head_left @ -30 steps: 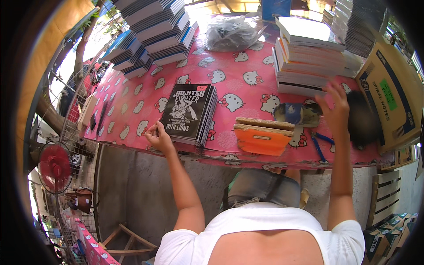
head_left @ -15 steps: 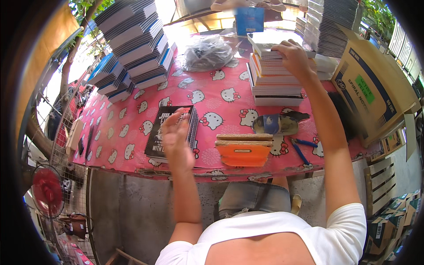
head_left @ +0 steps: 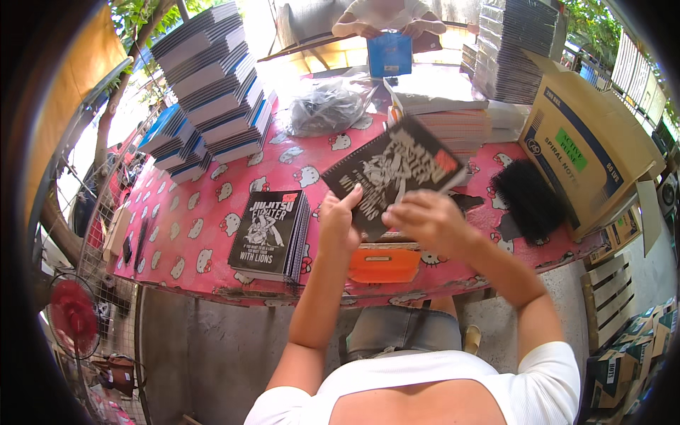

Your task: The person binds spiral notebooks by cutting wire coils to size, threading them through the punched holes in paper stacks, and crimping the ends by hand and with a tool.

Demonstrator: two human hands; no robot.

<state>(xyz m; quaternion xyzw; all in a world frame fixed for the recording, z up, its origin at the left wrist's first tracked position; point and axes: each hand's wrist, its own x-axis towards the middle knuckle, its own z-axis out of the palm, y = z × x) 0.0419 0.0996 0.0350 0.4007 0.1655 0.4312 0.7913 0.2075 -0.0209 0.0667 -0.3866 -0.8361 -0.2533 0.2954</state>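
Note:
A black spiral notebook (head_left: 394,170) with a pale fighter drawing on its cover is held tilted above the middle of the table. My left hand (head_left: 340,221) grips its lower left side, thumb over the cover. At its lower right edge, the bent fingers of my right hand (head_left: 431,221) pinch it; their tips are partly hidden. To the left lies a small pile of matching spiral notebooks (head_left: 263,234). Partly covered by the held notebook and my hands is an orange open-topped box (head_left: 382,264). Behind the held notebook stands a stack of page blocks (head_left: 450,126).
Tall notebook stacks (head_left: 219,85) rise at the far left, beside crumpled clear plastic (head_left: 322,106). A black bristly bundle (head_left: 531,202) and an open cardboard carton (head_left: 584,142) are on the right. Across the table a person holds a blue notebook (head_left: 389,55).
My right hand has come from the page stack toward me, and my left hand has moved right from the notebook pile. Both now hold a black notebook. The view has shifted slightly.

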